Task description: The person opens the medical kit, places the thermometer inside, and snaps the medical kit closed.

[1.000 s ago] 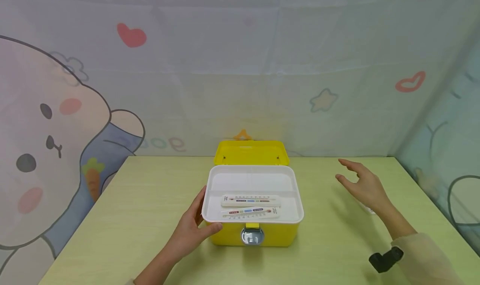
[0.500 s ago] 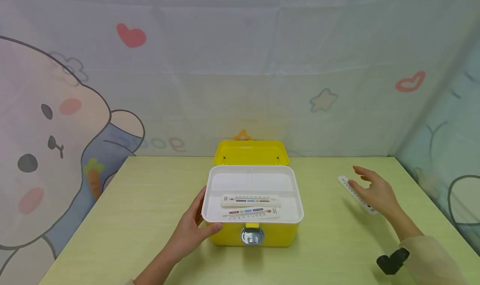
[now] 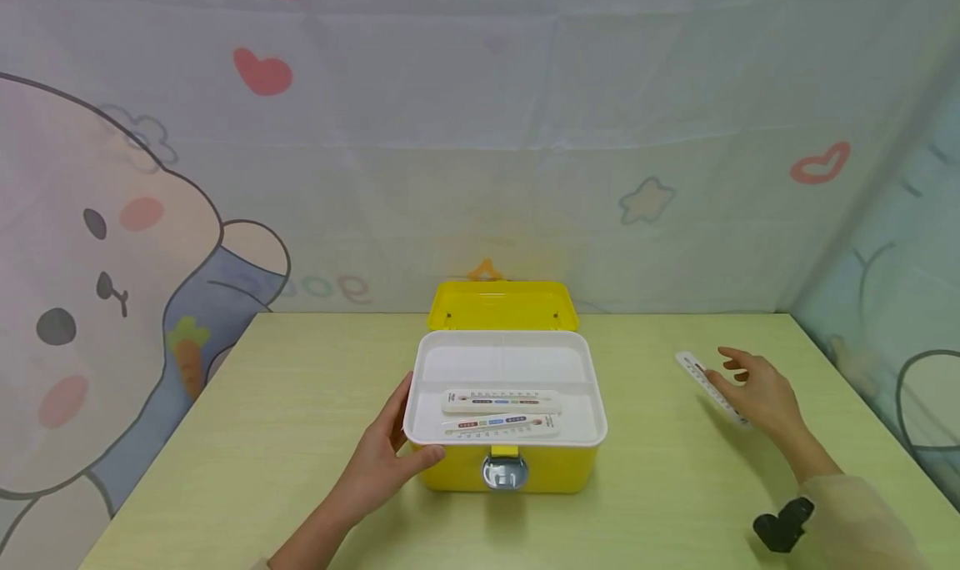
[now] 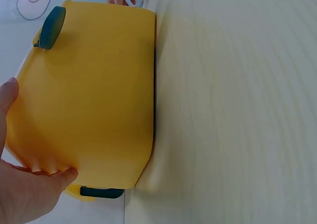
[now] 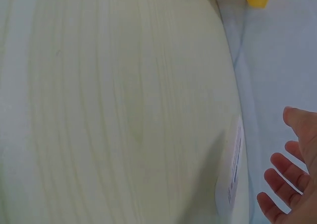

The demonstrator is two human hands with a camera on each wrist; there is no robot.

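Note:
A yellow storage box [image 3: 555, 470] with a white top tray [image 3: 502, 357] and a silver clasp [image 3: 506, 473] stands mid-table, its lid [image 3: 502, 305] tipped back. My left hand [image 3: 375, 466] grips the box's left front corner, thumb on the front and fingers along the side; the left wrist view shows them on the yellow wall [image 4: 94, 90]. Two white thermometers, one farther back [image 3: 501, 402] and one nearer [image 3: 498, 426], lie in the tray's front compartment. At the right, my right hand [image 3: 761, 395] hovers, fingers apart, over a third white thermometer [image 3: 688, 364] on the table, partly covering it.
The pale wooden table [image 3: 300, 387] ends at the back against a printed cloth [image 3: 375, 178] with hearts and a cartoon animal. A black wrist camera [image 3: 783, 524] sits by the right sleeve [image 3: 862, 520].
My right hand has moved right and lower, toward the loose thermometer, uncovering its far end. The left hand and the box have stayed where they were.

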